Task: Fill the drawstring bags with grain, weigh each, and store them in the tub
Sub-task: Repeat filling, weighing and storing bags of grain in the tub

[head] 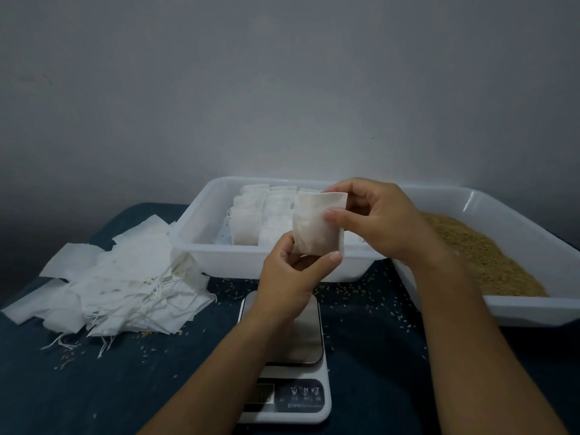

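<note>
A small white drawstring bag (315,226) is held upright in the air above the scale (290,356). My left hand (290,277) pinches its bottom edge from below. My right hand (376,219) pinches its top right corner and right side. Behind the bag stands a white tub (194,240) with several filled bags (251,221) in rows. A second white tub (533,246) at the right holds brown grain (477,255). The scale's steel plate carries nothing.
A loose pile of flat empty bags (125,284) with trailing strings lies on the dark blue cloth (94,387) at the left. Spilled grains are scattered on the cloth around the scale. A grey wall rises behind the tubs.
</note>
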The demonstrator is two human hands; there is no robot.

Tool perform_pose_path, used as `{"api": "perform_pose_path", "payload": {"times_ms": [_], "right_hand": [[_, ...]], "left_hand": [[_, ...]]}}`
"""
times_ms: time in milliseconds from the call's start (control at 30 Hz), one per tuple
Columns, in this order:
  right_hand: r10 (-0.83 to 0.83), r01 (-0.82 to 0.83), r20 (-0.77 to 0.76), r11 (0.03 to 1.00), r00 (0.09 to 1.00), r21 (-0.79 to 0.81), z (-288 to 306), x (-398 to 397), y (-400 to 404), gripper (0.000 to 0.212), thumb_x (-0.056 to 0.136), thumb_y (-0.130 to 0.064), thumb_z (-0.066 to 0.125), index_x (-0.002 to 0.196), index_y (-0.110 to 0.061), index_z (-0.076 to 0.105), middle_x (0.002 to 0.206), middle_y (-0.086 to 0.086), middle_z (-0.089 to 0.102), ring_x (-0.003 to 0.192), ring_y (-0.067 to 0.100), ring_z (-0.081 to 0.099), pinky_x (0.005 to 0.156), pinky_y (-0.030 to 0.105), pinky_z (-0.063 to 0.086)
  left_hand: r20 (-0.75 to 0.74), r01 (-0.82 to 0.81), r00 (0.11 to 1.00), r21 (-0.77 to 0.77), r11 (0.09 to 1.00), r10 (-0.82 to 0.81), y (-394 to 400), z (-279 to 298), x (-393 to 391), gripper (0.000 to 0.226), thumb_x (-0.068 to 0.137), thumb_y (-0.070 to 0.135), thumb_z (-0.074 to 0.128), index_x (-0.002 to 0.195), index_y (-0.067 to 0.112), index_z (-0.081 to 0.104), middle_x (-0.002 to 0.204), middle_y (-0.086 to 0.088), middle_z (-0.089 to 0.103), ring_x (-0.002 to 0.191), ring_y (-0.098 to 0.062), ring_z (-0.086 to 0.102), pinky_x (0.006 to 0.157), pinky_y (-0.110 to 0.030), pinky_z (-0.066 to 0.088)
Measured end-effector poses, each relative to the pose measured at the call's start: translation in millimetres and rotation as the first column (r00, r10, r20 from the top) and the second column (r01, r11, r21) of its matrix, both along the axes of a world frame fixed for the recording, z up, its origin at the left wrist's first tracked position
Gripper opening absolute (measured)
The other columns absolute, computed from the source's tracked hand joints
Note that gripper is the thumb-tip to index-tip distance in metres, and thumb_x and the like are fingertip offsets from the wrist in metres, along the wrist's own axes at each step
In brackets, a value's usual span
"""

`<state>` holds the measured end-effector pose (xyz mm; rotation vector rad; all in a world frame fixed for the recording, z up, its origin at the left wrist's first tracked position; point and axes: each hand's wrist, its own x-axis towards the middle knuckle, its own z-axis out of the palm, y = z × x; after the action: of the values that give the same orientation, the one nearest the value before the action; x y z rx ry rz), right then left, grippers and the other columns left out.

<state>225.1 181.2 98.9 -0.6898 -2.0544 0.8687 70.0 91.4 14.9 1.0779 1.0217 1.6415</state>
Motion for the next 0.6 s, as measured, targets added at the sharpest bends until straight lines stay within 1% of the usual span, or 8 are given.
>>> {"api": "perform_pose_path", "payload": {"times_ms": [100,167,233,267,367,433,500,600], "right_hand": [[0.028,-0.029,0.039,0.999,0.999,0.044,1,-5,-5,0.033,0.093,-0.02,0.08,0.119,-0.039,0.072,0.092,-0.004,0.078,0.088,0.011,0.076,0.081,0.023,0.059],[0.048,-0.053,0.076,0.997,0.996,0.057,1,-10,-10,0.037,0.093,-0.02,0.08,0.124,-0.038,0.07,0.091,-0.006,0.077,0.088,0.01,0.076,0.081,0.019,0.058],[0.05,-0.055,0.092,0.997,0.995,0.052,-2,-15,-16,0.039,0.093,-0.021,0.079,0.128,-0.037,0.068,0.095,-0.008,0.078,0.092,0.01,0.076,0.085,0.02,0.059],[0.036,-0.041,0.093,0.998,0.995,0.052,-4,-17,-18,0.04,0.094,-0.023,0.079,0.129,-0.038,0.067,0.097,-0.011,0.078,0.093,0.009,0.076,0.086,0.021,0.059],[-0.01,0.011,0.094,1.0,0.996,-0.007,-16,-19,-27,0.042,0.092,-0.034,0.079,0.13,-0.044,0.064,0.103,-0.013,0.078,0.098,0.008,0.075,0.089,0.03,0.062],[-0.017,0.022,0.107,0.999,0.994,-0.045,-28,-21,-34,0.038,0.091,-0.039,0.079,0.125,-0.046,0.064,0.107,-0.015,0.078,0.101,0.005,0.074,0.09,0.032,0.063],[-0.059,0.062,0.101,0.998,0.993,-0.024,-43,-23,-41,0.027,0.092,-0.035,0.079,0.117,-0.04,0.07,0.104,-0.019,0.078,0.098,0.003,0.074,0.089,0.031,0.063],[-0.128,0.129,0.029,0.991,0.991,-0.025,-61,-24,-47,0.013,0.095,-0.026,0.078,0.107,-0.029,0.075,0.095,-0.014,0.079,0.092,0.007,0.075,0.085,0.031,0.063]], "left_hand": [[-0.036,-0.028,0.999,0.018,0.999,0.029,-5,2,-20,0.055,0.079,0.043,0.083,0.127,0.024,0.066,0.117,-0.001,0.077,0.109,-0.015,0.073,0.09,-0.028,0.06],[-0.115,-0.059,0.991,0.024,0.998,0.061,-9,5,-31,0.043,0.084,0.05,0.079,0.119,0.026,0.071,0.111,0.0,0.078,0.107,-0.016,0.073,0.091,-0.034,0.061],[-0.206,-0.099,0.973,0.04,0.994,0.105,-12,8,-41,0.024,0.091,0.05,0.077,0.102,0.029,0.075,0.102,0.0,0.078,0.1,-0.017,0.074,0.088,-0.037,0.062],[-0.234,-0.115,0.964,0.05,0.992,0.124,-14,8,-45,0.019,0.092,0.048,0.074,0.097,0.03,0.075,0.1,0.0,0.078,0.098,-0.019,0.074,0.087,-0.039,0.063],[-0.256,-0.15,0.952,0.076,0.986,0.165,-16,5,-56,0.012,0.096,0.036,0.074,0.09,0.026,0.075,0.094,-0.006,0.077,0.095,-0.028,0.074,0.087,-0.05,0.063],[-0.263,-0.181,0.944,0.088,0.98,0.198,-18,0,-60,0.012,0.096,0.031,0.074,0.086,0.024,0.074,0.089,-0.009,0.076,0.089,-0.029,0.073,0.086,-0.054,0.062],[-0.302,-0.182,0.932,0.088,0.979,0.201,-20,-5,-62,0.011,0.096,0.031,0.075,0.086,0.026,0.074,0.087,-0.006,0.075,0.085,-0.026,0.073,0.082,-0.047,0.063],[-0.366,-0.127,0.919,0.071,0.989,0.144,-24,-9,-70,0.008,0.096,0.029,0.076,0.089,0.026,0.074,0.086,-0.002,0.075,0.082,-0.015,0.071,0.077,-0.031,0.061]]}}
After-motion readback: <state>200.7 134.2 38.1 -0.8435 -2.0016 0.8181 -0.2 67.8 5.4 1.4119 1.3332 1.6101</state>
